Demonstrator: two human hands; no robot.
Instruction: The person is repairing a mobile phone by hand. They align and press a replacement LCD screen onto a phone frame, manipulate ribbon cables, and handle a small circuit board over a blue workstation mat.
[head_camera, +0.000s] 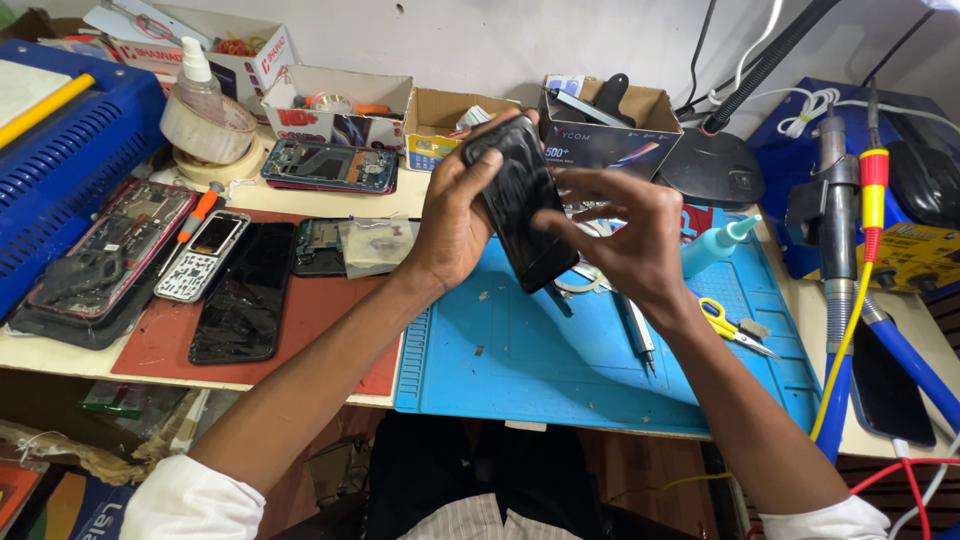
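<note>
White sleeve cuffs sit at the bottom corners of the view, and two bare forearms rise from them over the workbench edge. Below the hands lies a blue silicone work mat (520, 360), with a red mat (320, 310) touching its left edge. On the blue mat, just right of the right wrist, rest small yellow-handled scissors (728, 325), and a slim metal tool (640, 345) lies near that forearm.

Held above the blue mat, the black phone (522, 205) is tilted, its top end leaning away from the person. The left hand (455, 215) wraps around its left side, fingers curled over the top edge, gripping it firmly. The right hand (620, 235) is at the phone's right edge, fingers bent and pinched close against it; whether it pinches a small tool cannot be told.

On the red mat lie a black glass panel (238, 295), a small keypad phone (203, 255) and an opened phone frame (115, 250). Right of the hands stands a pale blue squeeze bottle (715, 245), and farther right a soldering tool with a yellow and red grip (870, 200).

At the back, against the wall, open cardboard boxes (440, 115) stand in a row, with a roll of tape (208, 130) to the left.
</note>
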